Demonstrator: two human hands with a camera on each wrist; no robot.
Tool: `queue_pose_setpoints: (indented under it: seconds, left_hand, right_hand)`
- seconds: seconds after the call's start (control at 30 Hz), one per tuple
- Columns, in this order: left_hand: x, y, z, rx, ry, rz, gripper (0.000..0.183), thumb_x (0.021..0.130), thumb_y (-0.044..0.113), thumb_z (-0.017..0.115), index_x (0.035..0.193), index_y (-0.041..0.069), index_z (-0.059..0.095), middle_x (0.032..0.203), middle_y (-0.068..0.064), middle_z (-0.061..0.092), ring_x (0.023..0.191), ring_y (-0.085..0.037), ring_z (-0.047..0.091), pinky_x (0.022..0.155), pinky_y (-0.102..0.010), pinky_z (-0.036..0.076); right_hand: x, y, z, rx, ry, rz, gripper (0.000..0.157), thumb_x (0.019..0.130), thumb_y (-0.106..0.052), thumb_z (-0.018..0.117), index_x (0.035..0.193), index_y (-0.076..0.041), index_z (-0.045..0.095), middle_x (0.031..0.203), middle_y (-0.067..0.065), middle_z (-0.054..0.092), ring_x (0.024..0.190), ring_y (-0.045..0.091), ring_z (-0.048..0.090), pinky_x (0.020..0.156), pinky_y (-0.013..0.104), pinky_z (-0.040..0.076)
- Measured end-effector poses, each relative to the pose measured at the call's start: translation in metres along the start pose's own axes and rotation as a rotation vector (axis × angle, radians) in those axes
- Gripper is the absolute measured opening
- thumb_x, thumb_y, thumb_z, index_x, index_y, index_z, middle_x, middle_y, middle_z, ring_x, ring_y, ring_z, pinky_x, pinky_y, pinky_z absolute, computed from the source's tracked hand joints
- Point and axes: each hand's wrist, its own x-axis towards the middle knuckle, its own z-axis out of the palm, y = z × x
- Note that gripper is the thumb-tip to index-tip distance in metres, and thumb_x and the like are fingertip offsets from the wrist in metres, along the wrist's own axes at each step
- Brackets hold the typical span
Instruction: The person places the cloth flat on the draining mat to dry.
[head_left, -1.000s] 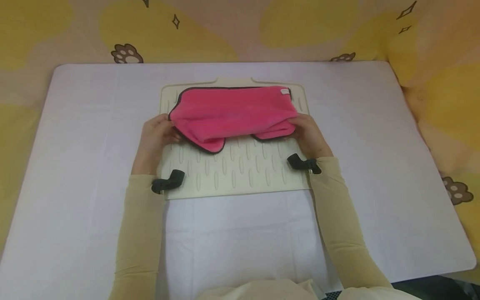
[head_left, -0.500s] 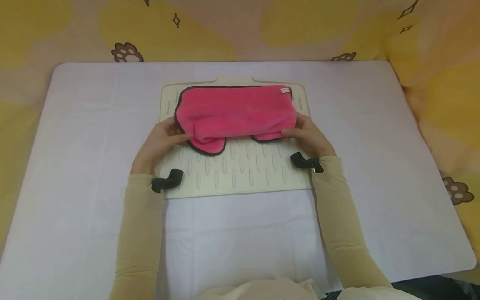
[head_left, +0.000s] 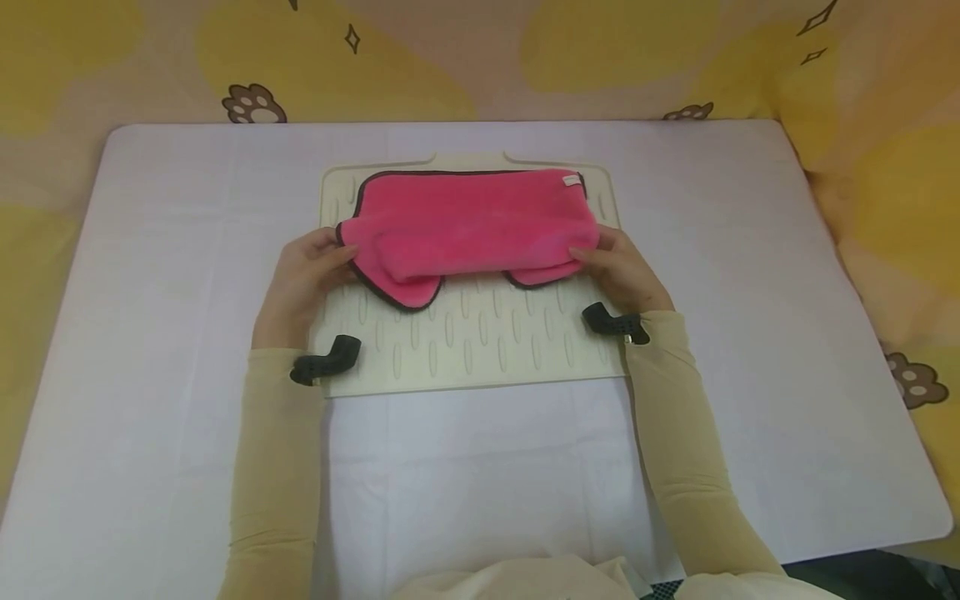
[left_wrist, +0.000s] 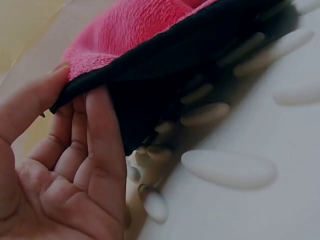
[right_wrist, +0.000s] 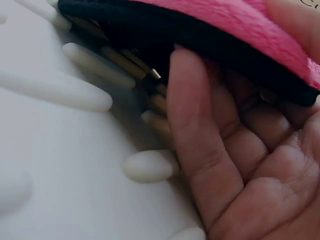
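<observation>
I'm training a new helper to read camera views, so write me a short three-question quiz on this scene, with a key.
1. Multiple choice: what lies under the pink cloth?
A. a wire rack
B. a cream mat
C. a wooden tray

2. True or false: the left hand and the right hand both pinch the cloth between thumb and fingers.

3. Fill in the blank: the small white label is on the side of the cloth nearer the person's ____ hand.

Key: 1. B. 2. True. 3. right.
</observation>
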Motion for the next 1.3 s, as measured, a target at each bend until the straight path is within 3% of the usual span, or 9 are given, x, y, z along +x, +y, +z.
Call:
queue_pose_setpoints:
  seconds: [0.1, 0.17, 0.3, 0.43, 0.67, 0.9, 1.03, 1.13, 1.3]
  left_hand:
    - [-0.0004, 0.0008, -0.0012, 0.01, -0.029, -0.026, 0.01, 0.088, -0.005, 0.06, 0.093, 0.002, 0.067, 0.085, -0.004, 0.069, 0.071, -0.013, 0.064, 0.07, -0.024, 0.053]
    - [-0.0009, 0.0014, -0.0021, 0.136, -0.063, -0.055, 0.016, 0.088, -0.001, 0.063, 0.104, -0.001, 0.065, 0.092, -0.004, 0.069, 0.078, -0.014, 0.064, 0.074, -0.024, 0.052]
    - [-0.0019, 0.003, -0.0026, 0.475, -0.147, -0.141, 0.045, 0.085, 0.009, 0.07, 0.125, -0.003, 0.055, 0.107, -0.005, 0.066, 0.094, -0.011, 0.061, 0.085, -0.02, 0.046]
    - [-0.0018, 0.0038, -0.0018, 0.641, -0.202, -0.194, 0.053, 0.081, 0.012, 0.075, 0.128, -0.001, 0.053, 0.115, -0.011, 0.064, 0.1, -0.008, 0.06, 0.089, -0.018, 0.043]
    - [-0.0023, 0.0026, -0.0018, 0.663, -0.187, -0.146, 0.037, 0.08, 0.007, 0.075, 0.111, -0.006, 0.061, 0.093, -0.003, 0.07, 0.084, -0.006, 0.063, 0.08, -0.018, 0.046]
    - [-0.0036, 0.0017, -0.0052, 0.498, -0.191, -0.076, 0.025, 0.08, -0.001, 0.072, 0.105, -0.002, 0.066, 0.086, 0.003, 0.07, 0.08, -0.008, 0.063, 0.075, -0.019, 0.048]
    - [-0.004, 0.0015, -0.0051, 0.483, -0.192, -0.113, 0.031, 0.08, 0.002, 0.073, 0.11, -0.004, 0.064, 0.089, 0.001, 0.07, 0.082, -0.01, 0.063, 0.078, -0.02, 0.048]
    - [-0.0031, 0.0015, -0.0041, 0.539, -0.227, -0.154, 0.04, 0.08, 0.005, 0.075, 0.116, -0.006, 0.06, 0.096, -0.001, 0.069, 0.088, -0.012, 0.061, 0.084, -0.02, 0.045]
    - [-0.0021, 0.0025, -0.0019, 0.63, -0.28, -0.189, 0.044, 0.081, 0.009, 0.074, 0.118, -0.005, 0.057, 0.098, -0.007, 0.067, 0.086, -0.014, 0.06, 0.08, -0.022, 0.047]
  right_hand:
    - [0.0, 0.0001, 0.0002, 0.03, 0.003, -0.02, 0.017, 0.088, 0.003, 0.06, 0.102, -0.004, 0.067, 0.092, 0.006, 0.068, 0.081, 0.016, 0.064, 0.076, 0.026, 0.051]
    - [0.0, 0.0003, 0.0002, 0.05, -0.003, -0.029, 0.017, 0.088, 0.003, 0.06, 0.102, -0.003, 0.067, 0.092, 0.007, 0.068, 0.082, 0.016, 0.064, 0.078, 0.026, 0.051]
    - [0.0005, 0.0003, -0.0002, 0.064, -0.012, -0.037, 0.015, 0.088, 0.002, 0.061, 0.101, -0.002, 0.067, 0.092, 0.007, 0.068, 0.083, 0.017, 0.064, 0.078, 0.026, 0.051]
    - [0.0013, 0.0008, 0.0001, 0.072, 0.011, -0.054, 0.012, 0.087, -0.003, 0.064, 0.098, -0.003, 0.068, 0.089, 0.006, 0.068, 0.083, 0.016, 0.063, 0.079, 0.026, 0.05]
    - [0.0018, 0.0008, 0.0017, 0.11, 0.084, -0.086, 0.005, 0.083, -0.008, 0.071, 0.086, -0.004, 0.07, 0.078, 0.004, 0.066, 0.074, 0.014, 0.062, 0.073, 0.025, 0.049]
    - [0.0025, 0.0016, 0.0012, 0.132, 0.089, -0.091, 0.005, 0.084, -0.008, 0.07, 0.088, -0.004, 0.071, 0.078, 0.004, 0.066, 0.074, 0.013, 0.062, 0.071, 0.024, 0.048]
    - [0.0022, 0.0012, 0.0014, 0.127, 0.078, -0.09, 0.006, 0.086, -0.008, 0.067, 0.09, -0.004, 0.07, 0.079, 0.004, 0.067, 0.074, 0.013, 0.062, 0.072, 0.024, 0.048]
    - [0.0016, 0.0006, 0.0019, 0.131, 0.072, -0.086, 0.007, 0.087, -0.007, 0.067, 0.092, -0.004, 0.07, 0.081, 0.005, 0.067, 0.075, 0.014, 0.063, 0.073, 0.024, 0.049]
    - [-0.0019, -0.002, 0.0016, 0.098, 0.022, -0.047, 0.016, 0.089, -0.006, 0.063, 0.104, -0.005, 0.068, 0.093, 0.006, 0.067, 0.085, 0.015, 0.063, 0.082, 0.026, 0.048]
